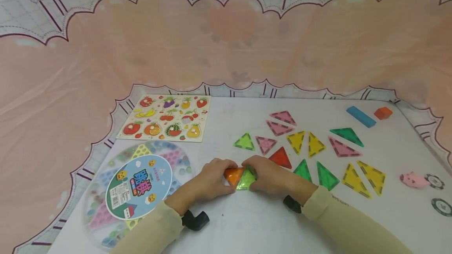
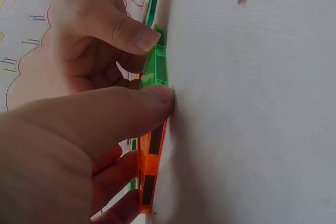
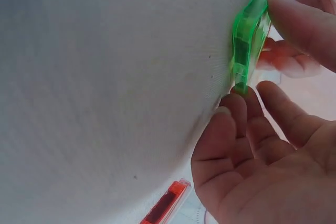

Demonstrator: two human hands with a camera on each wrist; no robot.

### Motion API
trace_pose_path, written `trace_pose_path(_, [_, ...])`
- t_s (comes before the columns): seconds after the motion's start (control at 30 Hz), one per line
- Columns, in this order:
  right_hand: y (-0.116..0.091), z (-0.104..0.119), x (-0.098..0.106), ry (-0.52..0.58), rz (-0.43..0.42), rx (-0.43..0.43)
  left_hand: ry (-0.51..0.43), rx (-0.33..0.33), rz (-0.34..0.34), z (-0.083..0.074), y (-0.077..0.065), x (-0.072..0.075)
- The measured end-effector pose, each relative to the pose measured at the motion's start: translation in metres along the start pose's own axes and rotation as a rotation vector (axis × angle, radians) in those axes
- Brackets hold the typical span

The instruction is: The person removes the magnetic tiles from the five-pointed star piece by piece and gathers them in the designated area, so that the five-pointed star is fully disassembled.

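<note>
An orange triangular magnetic tile (image 1: 233, 176) and a light green triangular magnetic tile (image 1: 246, 179) lie edge to edge on the white table. My left hand (image 1: 211, 178) holds the orange one from its left, thumb at the near edge and fingers at the far side. From the right, my right hand (image 1: 268, 173) grips the green one between thumb and fingers. The left wrist view shows the left thumb (image 2: 126, 109) over the place where the two tiles meet. Fingers hide part of both tiles. Nearest the right hand lies a red triangular tile (image 1: 281, 158).
Several pink, yellow and green triangular tiles, such as a yellow tile (image 1: 315, 144), lie to the right. A fruit puzzle board (image 1: 197, 105) and a round game box (image 1: 141, 187) stand left. Far right are a blue block (image 1: 361, 116), an orange block (image 1: 383, 113) and a pink pig figure (image 1: 413, 180).
</note>
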State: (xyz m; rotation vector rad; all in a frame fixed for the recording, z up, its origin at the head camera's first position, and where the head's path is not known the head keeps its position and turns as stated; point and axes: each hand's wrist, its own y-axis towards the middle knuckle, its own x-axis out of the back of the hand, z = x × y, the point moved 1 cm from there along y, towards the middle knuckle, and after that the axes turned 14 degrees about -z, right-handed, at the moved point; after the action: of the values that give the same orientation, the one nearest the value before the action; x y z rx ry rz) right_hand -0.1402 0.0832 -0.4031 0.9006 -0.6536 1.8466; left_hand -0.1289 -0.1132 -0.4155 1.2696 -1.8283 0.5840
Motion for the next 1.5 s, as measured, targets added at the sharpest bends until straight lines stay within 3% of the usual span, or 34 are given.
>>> trace_pose_path(0.23, [-0.003, -0.002, 0.005, 0.013, -0.006, -0.063, 0.018, 0.028, -0.009, -0.003, -0.001, -0.001])
trace_pose_path(0.43, [-0.011, -0.011, 0.021, 0.122, -0.096, -0.054, 0.013, 0.042, -0.013, -0.004, -0.002, -0.001])
trace_pose_path(0.67, [-0.028, -0.025, 0.037, 0.155, -0.181, -0.042, 0.035, 0.052, -0.005, -0.004, 0.003, 0.002])
trace_pose_path(1.0, [-0.046, -0.04, 0.037, 0.173, -0.174, -0.137, 0.03, 0.083, -0.001, -0.005, 0.029, 0.004])
trace_pose_path(1.2, [-0.051, -0.043, 0.036, 0.186, -0.157, -0.154, 0.048, 0.051, 0.012, -0.007, 0.045, 0.003])
trace_pose_path(1.5, [-0.052, -0.045, 0.034, 0.052, -0.167, -0.134, 0.031, 0.014, 0.047, -0.011, 0.056, -0.003])
